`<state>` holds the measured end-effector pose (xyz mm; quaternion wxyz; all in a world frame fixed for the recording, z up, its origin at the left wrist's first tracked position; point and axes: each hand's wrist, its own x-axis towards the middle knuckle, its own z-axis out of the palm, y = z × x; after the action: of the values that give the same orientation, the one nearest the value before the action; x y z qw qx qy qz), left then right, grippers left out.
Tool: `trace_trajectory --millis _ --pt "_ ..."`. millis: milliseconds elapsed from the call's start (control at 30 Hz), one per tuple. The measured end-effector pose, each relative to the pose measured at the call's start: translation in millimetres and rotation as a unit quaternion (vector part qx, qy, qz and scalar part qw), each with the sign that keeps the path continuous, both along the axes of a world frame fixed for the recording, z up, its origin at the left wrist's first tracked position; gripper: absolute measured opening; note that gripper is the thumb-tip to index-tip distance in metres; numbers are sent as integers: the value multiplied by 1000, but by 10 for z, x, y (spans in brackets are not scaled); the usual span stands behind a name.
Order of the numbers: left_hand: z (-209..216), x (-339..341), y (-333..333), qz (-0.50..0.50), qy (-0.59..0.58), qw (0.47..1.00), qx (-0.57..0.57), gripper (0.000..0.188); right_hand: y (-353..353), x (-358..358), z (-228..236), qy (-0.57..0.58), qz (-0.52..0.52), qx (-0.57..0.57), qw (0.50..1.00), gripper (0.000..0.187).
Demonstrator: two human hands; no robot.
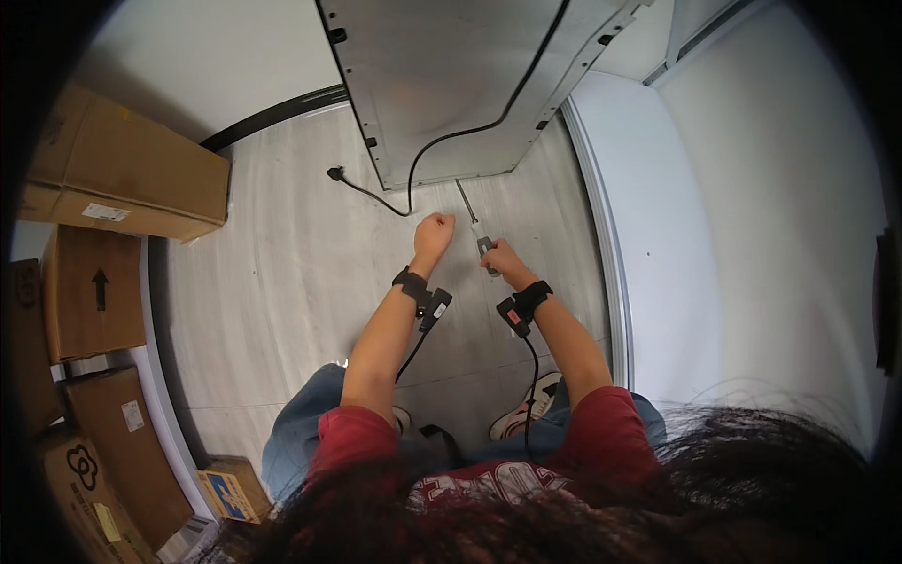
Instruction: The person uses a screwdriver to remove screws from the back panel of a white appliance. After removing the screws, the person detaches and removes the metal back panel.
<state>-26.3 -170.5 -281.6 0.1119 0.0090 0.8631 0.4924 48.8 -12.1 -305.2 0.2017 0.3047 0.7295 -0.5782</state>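
Observation:
My right hand is wrapped round the grey and white handle of a screwdriver. Its long thin shaft points away from me, and the tip meets the bottom edge of a tall grey metal panel, apparently an appliance's back. To the left of the shaft, my left hand is closed just above the floor. Whatever its fingers may hold is hidden. A black power cord runs down the panel and bends out to a plug lying on the floor at the left.
Cardboard boxes are stacked along the left side, with a smaller box near my left knee. A white ledge and wall bound the right side. Black straps with small cabled devices sit on both my wrists. The floor is pale wood-look.

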Motion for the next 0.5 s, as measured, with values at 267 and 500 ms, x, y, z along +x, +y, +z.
trace_trajectory --millis 267,500 --pt "-445 162 398 9 14 999 37 25 258 110 -99 31 -88 4 996 52" --pt "-474 229 1087 -36 -31 998 29 29 514 32 -29 65 -108 48 991 48"
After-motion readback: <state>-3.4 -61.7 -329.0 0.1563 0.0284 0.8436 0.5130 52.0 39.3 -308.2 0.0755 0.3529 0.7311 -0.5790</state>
